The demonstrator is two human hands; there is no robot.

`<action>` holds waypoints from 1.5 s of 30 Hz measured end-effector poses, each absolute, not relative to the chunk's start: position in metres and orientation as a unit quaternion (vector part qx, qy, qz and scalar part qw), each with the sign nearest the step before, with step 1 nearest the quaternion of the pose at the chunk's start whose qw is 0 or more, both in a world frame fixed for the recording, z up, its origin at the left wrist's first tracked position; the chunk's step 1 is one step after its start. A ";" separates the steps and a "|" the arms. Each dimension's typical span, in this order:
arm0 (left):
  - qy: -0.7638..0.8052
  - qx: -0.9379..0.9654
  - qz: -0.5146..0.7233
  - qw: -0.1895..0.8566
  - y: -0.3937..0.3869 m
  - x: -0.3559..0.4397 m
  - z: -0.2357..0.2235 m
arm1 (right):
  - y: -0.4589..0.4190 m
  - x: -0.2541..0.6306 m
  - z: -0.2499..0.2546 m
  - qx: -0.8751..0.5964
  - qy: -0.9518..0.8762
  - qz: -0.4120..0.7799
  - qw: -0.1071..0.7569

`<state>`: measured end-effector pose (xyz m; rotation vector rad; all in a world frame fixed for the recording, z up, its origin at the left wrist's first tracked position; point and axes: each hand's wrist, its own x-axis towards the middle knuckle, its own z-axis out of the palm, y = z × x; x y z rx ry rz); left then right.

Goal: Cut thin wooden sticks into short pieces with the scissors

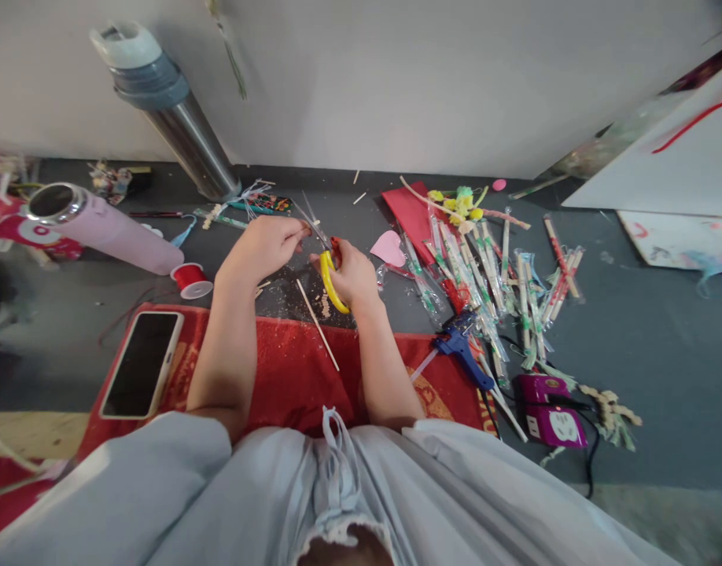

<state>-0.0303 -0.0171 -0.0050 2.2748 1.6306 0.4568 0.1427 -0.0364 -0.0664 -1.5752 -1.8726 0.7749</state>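
My right hand (356,273) grips a pair of scissors by its yellow handles (333,284). The scissors' metal blades (314,224) point away from me and stand apart. Close to the blades on the left, my left hand (270,248) is closed in a pinch; a tiny pale bit shows near its fingertips, too small to name. Below the hands, a thin wooden stick (318,325) lies partly on the red cloth (290,369). Small cut pieces (324,303) and crumbs are scattered beside it.
Left stand a steel thermos (189,134), a tilted pink bottle (110,228), a red thread spool (191,281) and a phone (142,365). Right lie a pink paper heart (388,248), several wrapped stick bundles (479,267), a blue glue gun (464,350) and a purple power socket (553,413).
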 end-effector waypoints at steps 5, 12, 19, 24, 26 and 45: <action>0.567 0.796 0.156 0.143 -0.018 -0.030 -0.004 | -0.038 0.142 -0.059 -0.597 -0.696 0.302 0.261; 0.569 0.796 0.162 0.125 -0.016 -0.028 -0.006 | -0.039 0.137 -0.066 -0.595 -0.707 0.274 0.268; 0.558 0.792 0.172 0.177 -0.018 -0.026 -0.002 | -0.036 0.144 -0.078 -0.532 -0.744 0.245 0.323; 0.543 0.790 0.195 0.206 -0.020 -0.029 0.001 | -0.036 0.146 -0.080 -0.515 -0.753 0.245 0.329; 0.542 0.788 0.201 0.210 -0.021 -0.030 0.002 | -0.036 0.146 -0.079 -0.514 -0.755 0.243 0.326; 0.546 0.772 0.233 0.226 -0.016 -0.023 -0.007 | -0.035 0.151 -0.077 -0.535 -0.731 0.244 0.346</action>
